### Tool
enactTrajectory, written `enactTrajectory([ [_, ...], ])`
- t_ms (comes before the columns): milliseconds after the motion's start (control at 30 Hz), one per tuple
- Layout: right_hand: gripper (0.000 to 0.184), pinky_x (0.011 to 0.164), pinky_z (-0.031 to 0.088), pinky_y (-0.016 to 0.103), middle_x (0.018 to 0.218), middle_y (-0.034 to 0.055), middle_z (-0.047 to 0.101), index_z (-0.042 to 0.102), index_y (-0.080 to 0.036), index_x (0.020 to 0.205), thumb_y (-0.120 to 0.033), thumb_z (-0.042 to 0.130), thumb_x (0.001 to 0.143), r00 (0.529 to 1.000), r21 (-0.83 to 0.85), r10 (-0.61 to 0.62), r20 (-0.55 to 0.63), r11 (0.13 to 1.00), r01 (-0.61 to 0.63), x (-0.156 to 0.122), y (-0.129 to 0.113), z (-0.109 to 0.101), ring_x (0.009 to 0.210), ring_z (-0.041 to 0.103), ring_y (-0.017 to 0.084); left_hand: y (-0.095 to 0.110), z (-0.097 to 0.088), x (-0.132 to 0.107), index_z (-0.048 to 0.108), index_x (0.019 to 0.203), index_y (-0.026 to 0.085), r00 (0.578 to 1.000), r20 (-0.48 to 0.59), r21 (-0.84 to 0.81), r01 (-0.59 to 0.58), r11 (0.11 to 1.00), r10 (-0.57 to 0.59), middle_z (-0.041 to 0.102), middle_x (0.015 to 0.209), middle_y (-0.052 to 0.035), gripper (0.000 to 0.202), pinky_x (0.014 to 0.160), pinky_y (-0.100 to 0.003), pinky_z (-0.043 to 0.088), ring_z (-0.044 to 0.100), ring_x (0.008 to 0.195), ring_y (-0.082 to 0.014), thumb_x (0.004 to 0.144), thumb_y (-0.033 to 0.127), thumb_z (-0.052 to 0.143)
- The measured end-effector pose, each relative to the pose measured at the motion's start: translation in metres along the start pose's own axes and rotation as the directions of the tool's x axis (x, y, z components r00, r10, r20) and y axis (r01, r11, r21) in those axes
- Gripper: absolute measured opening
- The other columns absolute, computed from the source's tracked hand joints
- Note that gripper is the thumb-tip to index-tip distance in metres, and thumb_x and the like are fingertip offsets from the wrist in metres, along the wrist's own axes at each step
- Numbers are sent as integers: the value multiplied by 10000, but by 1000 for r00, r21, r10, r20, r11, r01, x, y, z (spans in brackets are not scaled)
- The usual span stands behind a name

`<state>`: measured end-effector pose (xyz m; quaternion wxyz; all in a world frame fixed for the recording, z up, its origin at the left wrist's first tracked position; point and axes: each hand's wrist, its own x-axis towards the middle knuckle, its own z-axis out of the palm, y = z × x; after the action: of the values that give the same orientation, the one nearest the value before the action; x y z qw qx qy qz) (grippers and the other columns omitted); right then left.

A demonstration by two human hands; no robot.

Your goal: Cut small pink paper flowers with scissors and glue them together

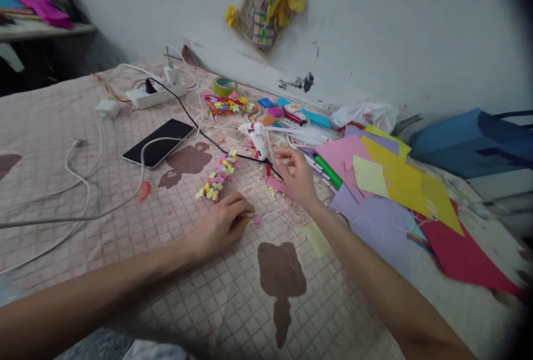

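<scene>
The left hand (220,228) lies, fingers together, by a pink paper scrap (257,219); the right hand (295,178), fingers apart, is near a hot glue gun (255,139) (kept close for reach, I think).

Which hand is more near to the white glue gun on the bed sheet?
Right hand: it is just right of and below the white glue gun. The left hand is farther, below and left of it.

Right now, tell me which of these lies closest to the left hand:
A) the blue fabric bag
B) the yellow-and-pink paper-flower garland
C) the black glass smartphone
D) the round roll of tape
B. The yellow-and-pink paper-flower garland lies just beyond the left hand, while the other three sit farther off.
</scene>
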<state>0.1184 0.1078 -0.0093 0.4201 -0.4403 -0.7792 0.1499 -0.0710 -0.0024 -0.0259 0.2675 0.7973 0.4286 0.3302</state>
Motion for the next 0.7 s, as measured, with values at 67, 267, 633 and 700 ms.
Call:
enactTrajectory([
  [67, 203, 795, 419, 338, 989, 71, 582, 551, -197, 1014, -222, 476, 827, 999, 33, -11, 43, 999, 9, -26, -11, -13, 943, 522, 207, 2, 1, -1, 576, 965, 158, 1000, -1, 23, -30, 999, 30, 522, 930, -73, 219, 744, -296, 445, 507, 845, -152, 854, 132, 389],
  [267, 182, 822, 415, 365, 941, 63, 582, 591, -203, 955, -173, 488, 808, 993, 69, 50, 106, 996, -58, -79, -25, -42, 920, 529, 209, 8, 4, -5, 598, 1004, 167, 993, 95, 228, -88, 970, 68, 523, 986, -85, 246, 805, -341, 429, 484, 916, -184, 886, 193, 384],
  [633, 169, 765, 440, 325, 930, 55, 584, 593, -204, 943, -197, 475, 821, 979, 182, 187, 86, 963, -200, -95, -11, -51, 860, 554, 185, 14, 2, -5, 579, 923, 161, 918, 351, 439, -337, 833, 186, 540, 991, -80, 229, 790, -349, 411, 482, 887, -194, 896, 185, 353],
  [700, 168, 768, 440, 327, 926, 54, 587, 593, -205, 941, -194, 472, 824, 980, 187, 179, 84, 963, -192, -96, -10, -51, 869, 554, 186, 12, 1, -4, 579, 950, 159, 922, 342, 416, -322, 851, 181, 534, 996, -83, 227, 793, -346, 418, 485, 888, -192, 893, 190, 362],
])
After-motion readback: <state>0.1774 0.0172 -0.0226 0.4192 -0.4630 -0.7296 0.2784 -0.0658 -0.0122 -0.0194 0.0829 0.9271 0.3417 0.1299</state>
